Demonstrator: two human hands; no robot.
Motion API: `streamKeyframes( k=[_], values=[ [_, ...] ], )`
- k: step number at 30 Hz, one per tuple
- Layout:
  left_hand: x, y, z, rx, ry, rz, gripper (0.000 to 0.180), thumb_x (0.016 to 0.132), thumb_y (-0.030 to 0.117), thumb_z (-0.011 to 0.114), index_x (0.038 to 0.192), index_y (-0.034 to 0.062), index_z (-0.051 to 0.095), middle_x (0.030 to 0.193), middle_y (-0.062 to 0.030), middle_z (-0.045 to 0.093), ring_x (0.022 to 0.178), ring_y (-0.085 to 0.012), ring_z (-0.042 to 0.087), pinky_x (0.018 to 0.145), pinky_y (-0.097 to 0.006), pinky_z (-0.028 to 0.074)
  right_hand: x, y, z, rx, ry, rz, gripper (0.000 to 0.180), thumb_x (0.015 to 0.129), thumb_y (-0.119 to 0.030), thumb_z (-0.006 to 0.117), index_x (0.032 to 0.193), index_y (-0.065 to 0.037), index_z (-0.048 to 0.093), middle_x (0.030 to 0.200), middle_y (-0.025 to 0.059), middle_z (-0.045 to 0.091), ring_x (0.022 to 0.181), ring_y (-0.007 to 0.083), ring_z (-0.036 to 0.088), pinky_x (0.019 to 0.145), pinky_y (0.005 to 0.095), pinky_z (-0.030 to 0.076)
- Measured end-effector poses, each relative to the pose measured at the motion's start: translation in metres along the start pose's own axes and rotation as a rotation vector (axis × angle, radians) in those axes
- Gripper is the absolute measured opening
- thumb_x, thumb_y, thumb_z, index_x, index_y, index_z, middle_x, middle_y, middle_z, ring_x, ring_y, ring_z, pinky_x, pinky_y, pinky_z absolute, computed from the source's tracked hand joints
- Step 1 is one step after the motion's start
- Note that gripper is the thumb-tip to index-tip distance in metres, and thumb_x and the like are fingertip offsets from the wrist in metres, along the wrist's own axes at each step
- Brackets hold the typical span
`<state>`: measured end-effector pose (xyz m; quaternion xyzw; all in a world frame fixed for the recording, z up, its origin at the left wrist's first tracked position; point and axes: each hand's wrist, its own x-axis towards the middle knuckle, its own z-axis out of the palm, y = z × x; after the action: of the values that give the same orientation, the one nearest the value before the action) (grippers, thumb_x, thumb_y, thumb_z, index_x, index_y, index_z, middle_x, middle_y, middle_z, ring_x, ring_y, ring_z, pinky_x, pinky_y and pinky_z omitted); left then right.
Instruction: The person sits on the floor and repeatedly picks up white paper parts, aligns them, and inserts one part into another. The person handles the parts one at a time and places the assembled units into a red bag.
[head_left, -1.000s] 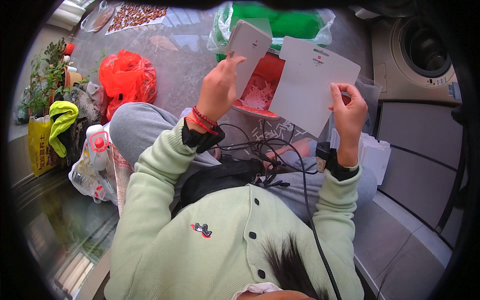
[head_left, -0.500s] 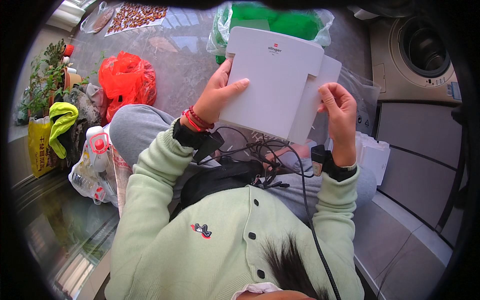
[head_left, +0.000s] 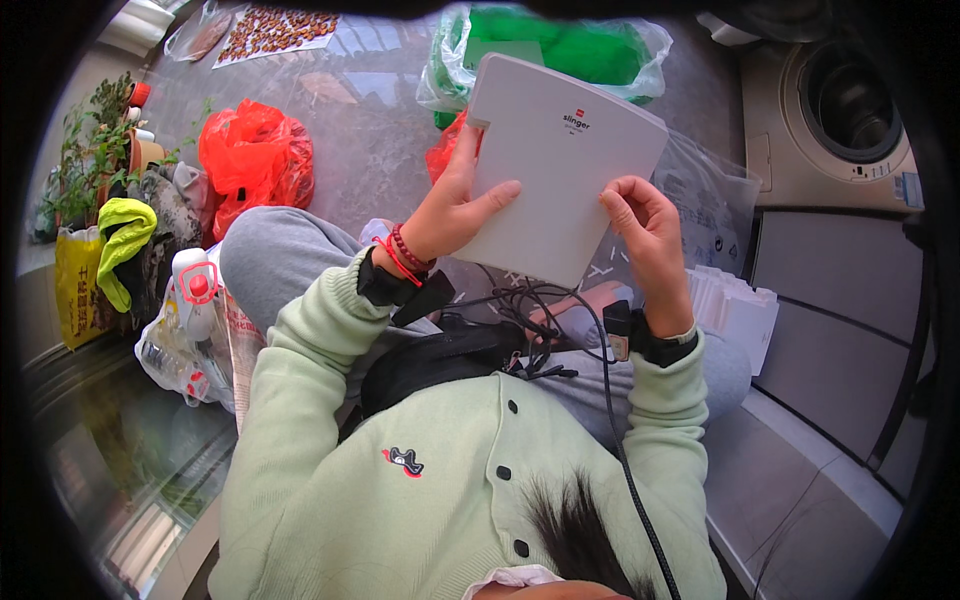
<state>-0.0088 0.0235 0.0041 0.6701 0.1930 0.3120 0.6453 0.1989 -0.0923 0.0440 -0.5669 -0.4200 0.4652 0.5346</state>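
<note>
**Both hands on a flat white box**

The person sits with knees drawn up, holding a flat white box [head_left: 560,165] in the air above the lap, over the grey tiled floor [head_left: 370,150]. The left hand [head_left: 450,205] grips the box's left edge, thumb stretched across its face and fingers behind. The right hand [head_left: 645,235] is closed on the lower right edge, fingers curled over the rim. The box tilts slightly, its far corner toward a clear bag of green things [head_left: 560,45].

A red plastic bag [head_left: 255,160] lies on the floor to the left, a stack of white sheets [head_left: 735,315] beside the right knee, and a washing machine [head_left: 845,115] stands at the far right.

To handle it well, it seems wise to keep both grips near opposite edges so the wide panel stays level, and to keep the dangling black cables [head_left: 530,320] clear of the lower edge.
</note>
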Motion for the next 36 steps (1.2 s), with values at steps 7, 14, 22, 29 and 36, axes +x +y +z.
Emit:
streamKeyframes(
  k=[7, 14, 22, 29, 36],
  values=[
    [-0.001, 0.002, 0.004, 0.016, 0.097, 0.095, 0.092, 0.087, 0.0, 0.058, 0.148, 0.0048, -0.01, 0.142, -0.0187, 0.035, 0.121, -0.0233, 0.048, 0.099, -0.034, 0.04, 0.008, 0.006, -0.014, -0.288, 0.138, -0.099, 0.015, 0.09, -0.015, 0.063, 0.088, 0.0, 0.061, 0.104, 0.009, 0.06, 0.089, 0.0129, 0.06, 0.071, 0.0246, 0.049],
    [-0.005, 0.0, 0.009, 0.318, 0.026, 0.155, 0.087, 0.084, -0.002, 0.057, 0.149, 0.0047, 0.001, 0.143, -0.0251, 0.034, 0.12, -0.0379, 0.051, 0.098, -0.035, 0.04, 0.007, -0.005, -0.011, -0.745, 0.349, -0.356, 0.015, 0.088, -0.016, 0.064, 0.086, -0.001, 0.063, 0.125, 0.0149, 0.053, 0.106, 0.0269, 0.058, 0.081, 0.0333, 0.05],
    [-0.006, 0.003, 0.014, 0.389, -0.055, 0.183, 0.081, 0.083, -0.003, 0.057, 0.149, 0.0066, 0.011, 0.136, -0.0269, 0.043, 0.108, -0.0429, 0.056, 0.089, -0.04, 0.046, 0.005, -0.02, 0.003, -0.806, 0.169, -0.528, 0.011, 0.082, -0.01, 0.068, 0.082, -0.002, 0.062, 0.127, 0.0153, 0.054, 0.115, 0.0305, 0.053, 0.084, 0.0353, 0.05],
    [-0.008, 0.006, 0.016, 0.43, -0.109, 0.185, 0.079, 0.082, -0.003, 0.057, 0.149, 0.0131, 0.017, 0.128, -0.0268, 0.05, 0.102, -0.0428, 0.059, 0.084, -0.042, 0.049, 0.006, -0.02, 0.01, -0.778, 0.057, -0.602, 0.008, 0.08, -0.009, 0.069, 0.082, -0.005, 0.063, 0.135, 0.0151, 0.05, 0.127, 0.0332, 0.044, 0.092, 0.0405, 0.046],
    [-0.009, 0.007, 0.016, 0.447, -0.151, 0.169, 0.079, 0.082, -0.004, 0.058, 0.148, 0.0143, 0.019, 0.118, -0.0268, 0.056, 0.1, -0.043, 0.06, 0.083, -0.042, 0.049, 0.007, -0.02, 0.01, -0.769, 0.039, -0.638, 0.007, 0.079, -0.007, 0.069, 0.081, -0.004, 0.062, 0.132, 0.0146, 0.052, 0.123, 0.033, 0.047, 0.089, 0.0386, 0.047]
  ],
)
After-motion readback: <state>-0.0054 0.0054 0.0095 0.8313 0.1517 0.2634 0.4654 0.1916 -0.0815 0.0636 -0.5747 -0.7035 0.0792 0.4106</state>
